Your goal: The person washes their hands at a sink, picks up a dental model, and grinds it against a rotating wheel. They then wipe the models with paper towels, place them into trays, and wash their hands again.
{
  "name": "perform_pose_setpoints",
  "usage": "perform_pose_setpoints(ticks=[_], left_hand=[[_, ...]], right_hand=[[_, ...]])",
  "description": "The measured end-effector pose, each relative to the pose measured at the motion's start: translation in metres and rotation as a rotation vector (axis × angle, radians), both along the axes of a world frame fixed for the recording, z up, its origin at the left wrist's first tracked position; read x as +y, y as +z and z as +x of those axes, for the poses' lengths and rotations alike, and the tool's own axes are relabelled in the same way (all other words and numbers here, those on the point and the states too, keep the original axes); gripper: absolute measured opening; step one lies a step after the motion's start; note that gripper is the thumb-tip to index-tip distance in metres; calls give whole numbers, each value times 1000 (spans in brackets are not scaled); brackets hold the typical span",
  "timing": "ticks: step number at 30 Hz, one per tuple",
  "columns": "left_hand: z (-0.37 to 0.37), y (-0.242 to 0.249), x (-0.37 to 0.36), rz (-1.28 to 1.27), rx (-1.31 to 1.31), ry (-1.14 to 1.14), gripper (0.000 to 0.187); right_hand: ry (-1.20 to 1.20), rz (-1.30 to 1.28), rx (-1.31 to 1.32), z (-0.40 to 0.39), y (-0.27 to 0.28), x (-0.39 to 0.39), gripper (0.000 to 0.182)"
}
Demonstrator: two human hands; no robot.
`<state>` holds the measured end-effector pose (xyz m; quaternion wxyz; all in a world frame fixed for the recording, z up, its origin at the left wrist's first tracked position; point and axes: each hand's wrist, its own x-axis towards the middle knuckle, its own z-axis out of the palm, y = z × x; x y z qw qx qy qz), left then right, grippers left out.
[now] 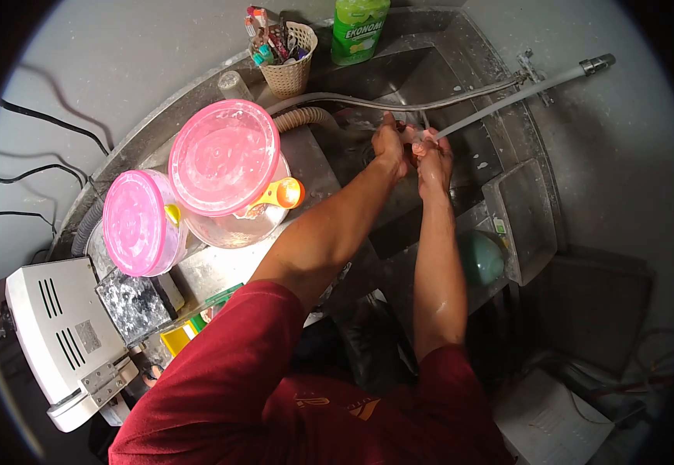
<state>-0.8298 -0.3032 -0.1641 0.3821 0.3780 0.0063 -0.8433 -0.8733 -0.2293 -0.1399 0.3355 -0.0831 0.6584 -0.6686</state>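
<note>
Both my hands are together over the sink (472, 101), under a pale stream of water (507, 94) that runs down from a metal tap spout (598, 63). My left hand (389, 145) is curled, its thumb side toward the right hand. My right hand (434, 164) has its fingers bent inward right at the left fingertips. Bright, wet pinkish shapes show between the fingers; I cannot tell what the hands hold there. A flexible metal hose (399, 105) passes just behind them.
To the left stand two clear tubs with pink lids (224, 157) (133, 222) and an orange-yellow scoop (281, 193). Behind are a woven basket (286, 77) and a green bottle (358, 31). A green bowl (482, 258) sits right; a white machine (69, 333) stands far left.
</note>
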Motion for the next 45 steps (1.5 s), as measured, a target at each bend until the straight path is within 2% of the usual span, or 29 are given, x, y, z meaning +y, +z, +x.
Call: perform_pose_setpoints(ticks=[3, 6, 9, 12, 15, 18, 19, 21, 23, 25, 28, 30, 31, 32, 34, 36, 37, 40, 41, 44, 45], left_hand=[[7, 11, 2, -34, -137, -6, 44], [3, -4, 3, -50, -175, -54, 42], [8, 17, 11, -77, -229, -139, 38], [-2, 16, 15, -165, -276, -178, 37], [-10, 13, 8, -215, -164, -268, 38], [-16, 31, 9, -222, -164, -304, 36], [-19, 33, 8, -208, -254, -304, 35], [-25, 36, 10, -177, -431, -316, 33], [-41, 0, 8, 1, -221, -306, 26], [-53, -10, 8, 99, 22, -328, 24], [-57, -11, 10, 97, 204, -420, 27], [-59, 9, 12, 124, 8, -363, 27], [-60, 8, 11, 118, -41, -364, 26], [-59, 7, 12, 116, -89, -367, 26], [-49, 34, 15, 50, -279, -367, 27], [-48, 38, 18, -88, -410, -375, 28], [-51, 27, 16, -223, -568, -447, 29], [-50, 33, 23, -318, -574, -497, 28], [-46, 31, 19, -370, -536, -617, 24], [-39, 30, 27, -239, -451, -573, 21], [-36, 27, 27, -184, -360, -584, 22]], right_hand=[[54, -93, 59, 4, -1, 5, 33], [59, -53, 176, 7, -2, 4, 34], [53, 87, 397, 14, 9, 7, 41], [207, 252, 534, 3, 13, 10, 44], [232, 241, 697, -2, 11, 14, 36], [208, -8, 369, -1, 29, 20, 36], [199, 62, 607, -3, 29, 22, 31], [152, 149, 719, -8, 27, 26, 26], [131, 199, 762, -8, 35, 28, 21], [138, 211, 740, -16, 42, 31, 19], [-44, 125, 808, -66, 40, 39, 10], [-265, 237, 1013, -121, 57, 41, 13], [-355, 490, 1202, -132, 86, 39, 22], [-407, 569, 1200, -148, 107, 34, 31], [-545, 379, 1626, -218, 104, 24, 34], [-287, 554, 1604, -252, 123, 19, 33], [-155, 635, 1586, -260, 131, 14, 32], [-155, 670, 1656, -269, 139, 11, 27], [-172, 705, 1662, -270, 141, 11, 24], [-223, 816, 1705, -289, 152, 7, 27], [-199, 857, 1586, -295, 158, 3, 29]])
